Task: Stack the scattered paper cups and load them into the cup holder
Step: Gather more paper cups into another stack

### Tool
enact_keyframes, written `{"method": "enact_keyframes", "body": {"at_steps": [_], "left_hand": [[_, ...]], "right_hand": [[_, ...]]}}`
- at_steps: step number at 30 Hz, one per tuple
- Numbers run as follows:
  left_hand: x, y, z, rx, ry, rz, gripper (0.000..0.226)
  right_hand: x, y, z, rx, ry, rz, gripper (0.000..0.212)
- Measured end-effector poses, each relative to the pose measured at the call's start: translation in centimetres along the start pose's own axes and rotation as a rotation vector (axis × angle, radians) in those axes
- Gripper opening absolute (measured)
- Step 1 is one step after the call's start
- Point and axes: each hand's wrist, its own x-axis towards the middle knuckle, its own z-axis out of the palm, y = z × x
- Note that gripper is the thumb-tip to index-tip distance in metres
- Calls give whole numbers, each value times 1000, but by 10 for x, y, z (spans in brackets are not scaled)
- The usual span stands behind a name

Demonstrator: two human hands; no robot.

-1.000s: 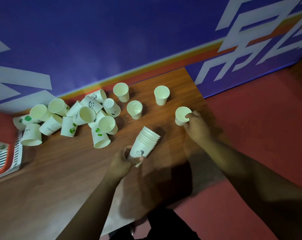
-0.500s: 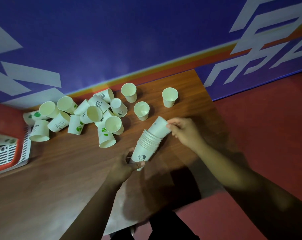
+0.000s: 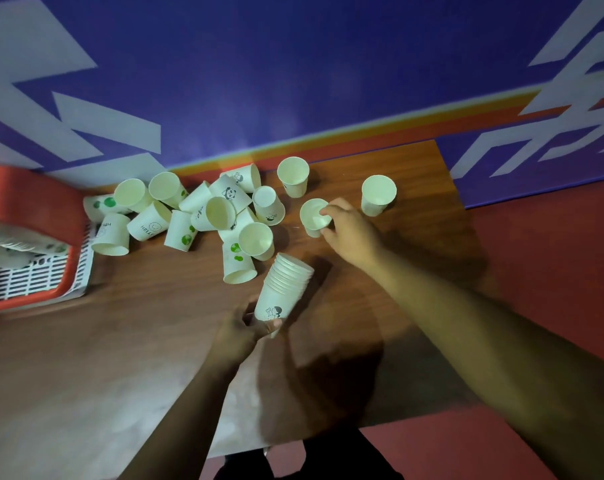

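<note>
Right grip [image 3: 351, 233] newly on cup [image 3: 311, 216] (upright)

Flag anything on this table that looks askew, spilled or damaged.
The cup heap left of centre is tumbled: most cups lie on their sides or upside down, overlapping one another. Nothing looks spilled or crushed.

Left hand [image 3: 240, 332] grips the base of a tilted stack of nested cups [image 3: 282, 289] above the wooden tabletop [image 3: 120, 341]. Right hand [image 3: 350, 230] pinches the rim of a single upright cup [image 3: 312, 218]. Loose cups [image 3: 189, 216] lie jumbled to the left, beside an orange basket [image 3: 30, 237].
</note>
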Motion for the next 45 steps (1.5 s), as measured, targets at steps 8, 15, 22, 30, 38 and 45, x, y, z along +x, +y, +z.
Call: {"method": "enact_keyframes", "body": {"at_steps": [8,15,22,30,38,45], "left_hand": [[-1,-9,-19,-1,66,-44,68],[7,-6,-19,32,70,-64,51],[10,-9,-27,75,79,-77,63],[22,5,-26,75,30,-12,59],[34,34,-4,-9,-33,92,55],[35,31,2,-64,-2,50,48]], "right_hand": [[3,8,24,-233,-70,-18,26],[2,8,31,-206,-176,-3,45],[9,-3,34,-61,86,99,13],[-14,-28,-21,418,-125,115,33],[-17,-22,-28,474,-179,66,24],[22,70,-34,-145,98,423,41]]}}
